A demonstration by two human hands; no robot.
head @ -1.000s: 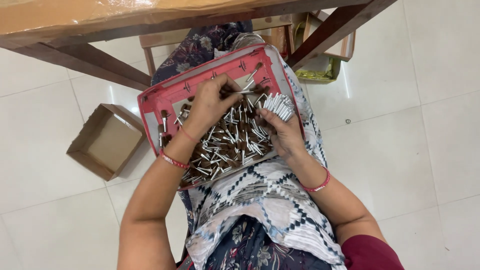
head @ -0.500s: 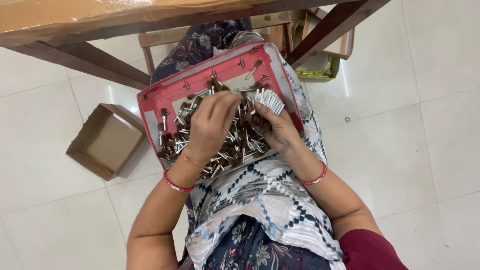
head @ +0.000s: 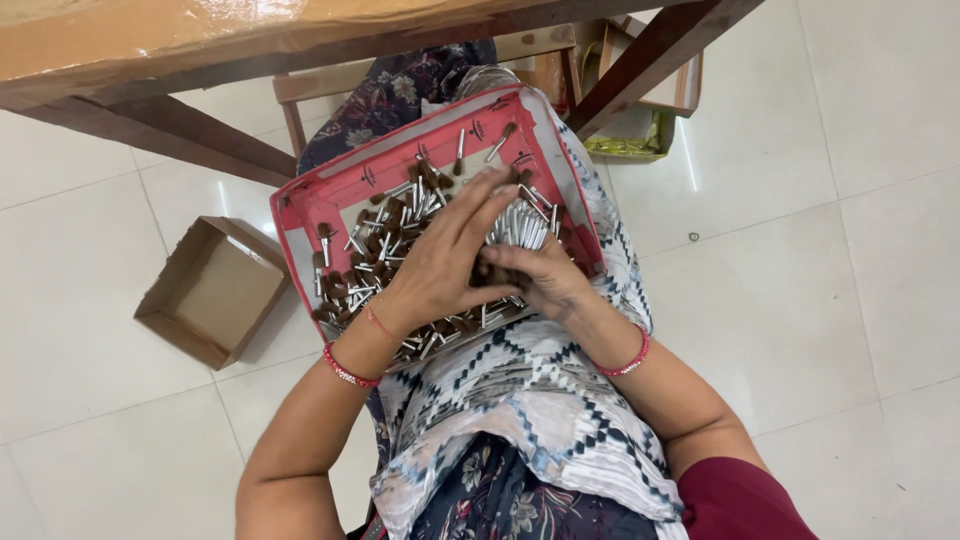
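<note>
A shallow red plastic tray with raised rim (head: 300, 205) rests across the person's lap, tilted slightly toward the body, so the heap of small brown-tipped brushes with silver metal ferrules (head: 385, 245) stays within easy reach of both hands and the rim keeps the pieces from spilling onto the white tiled floor (head: 820, 250).

The left hand (head: 440, 265) lies flat over the middle of the heap, its fingers (head: 487, 203) stretched long and close together, pressing or sweeping the brushes rather than pinching one; whether anything sits under the palm I cannot tell. The right hand (head: 535, 280) is cupped just beside it, touching the left, its fingers curled around a row of silver ferrules (head: 520, 225) that stand side by side, apparently gathered so their ends line up.

An open brown cardboard box (head: 215, 292) sits on the floor near the person's left side, within arm's reach. A wooden worktop with dark slanting braces (head: 150, 40) overhangs the tray's far edge. More cartons (head: 650, 100) stand beyond the right-hand brace.
</note>
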